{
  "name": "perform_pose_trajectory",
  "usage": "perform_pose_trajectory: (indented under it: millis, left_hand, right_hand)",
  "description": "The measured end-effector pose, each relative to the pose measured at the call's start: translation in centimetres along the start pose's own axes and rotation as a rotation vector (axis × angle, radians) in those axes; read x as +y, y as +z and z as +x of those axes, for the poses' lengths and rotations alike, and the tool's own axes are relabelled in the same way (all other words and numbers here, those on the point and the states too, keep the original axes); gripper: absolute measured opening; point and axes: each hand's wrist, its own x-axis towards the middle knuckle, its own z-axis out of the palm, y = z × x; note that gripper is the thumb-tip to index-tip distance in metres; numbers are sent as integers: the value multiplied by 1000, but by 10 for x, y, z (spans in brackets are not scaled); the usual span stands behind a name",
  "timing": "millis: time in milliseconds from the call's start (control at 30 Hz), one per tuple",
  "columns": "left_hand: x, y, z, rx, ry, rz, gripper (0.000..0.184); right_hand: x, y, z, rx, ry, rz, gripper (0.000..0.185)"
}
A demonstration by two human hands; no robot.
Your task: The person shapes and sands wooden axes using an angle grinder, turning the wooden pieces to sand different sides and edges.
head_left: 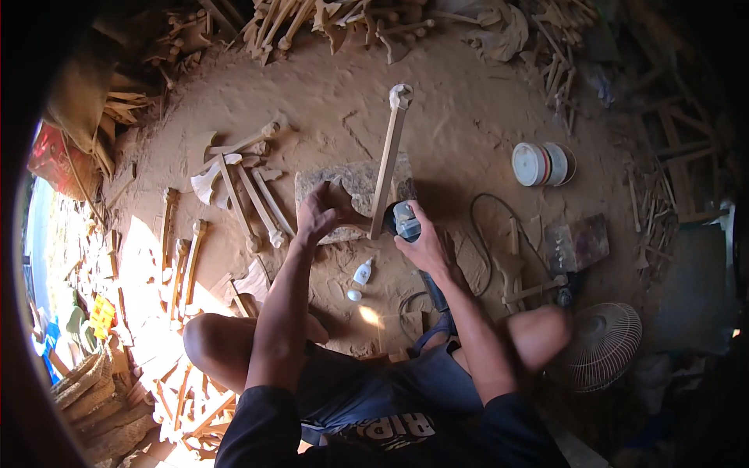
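A long pale wooden leg with a carved knob at its far end stands out from a curved brown wooden piece over a flat worn block. My left hand is closed around the left part of the curved piece. On the right, my right hand grips a grey power tool, whose head is close to the near end of the leg. The tool's working face is hidden. A small white bottle lies on the ground below the block, with a round white cap beside it.
Carved wooden legs lie at left, more parts at the far edge. A white bucket, a wooden box and a fan are at right. A black cable loops near my right arm.
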Motion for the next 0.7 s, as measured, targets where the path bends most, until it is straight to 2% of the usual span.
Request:
perform_pose_trajectory:
  millis: [133, 233, 300, 333, 433, 500, 533, 700]
  left_hand:
    - [-12, 0, 1, 41, -5, -35, 44]
    - [-15, -3, 2, 91, 0, 57, 43]
    - [-16, -2, 1, 97, -3, 81, 44]
    - [-18, -2, 0, 104, 4, 108, 45]
    - [-10, -2, -2, 130, 3, 209, 56]
    - [1, 0, -8, 154, -27, 293, 75]
    - [-1, 0, -7, 154, -27, 287, 75]
    - [-12, -2, -4, 139, -19, 244, 77]
  right_hand:
    - [-14, -6, 1, -39, 120, -171, 86]
    - [-17, -6, 5, -50, 109, -229, 86]
    - [-13, -4, 6, 26, 51, -226, 84]
    - [-11, -3, 6, 63, 20, -226, 84]
    - [-21, -25, 8, 1, 151, -209, 82]
    - [29, 4, 23, 181, -77, 115, 80]
    - [48, 15, 27, 271, -191, 276, 79]
    - [38, -2, 19, 168, -43, 263, 74]
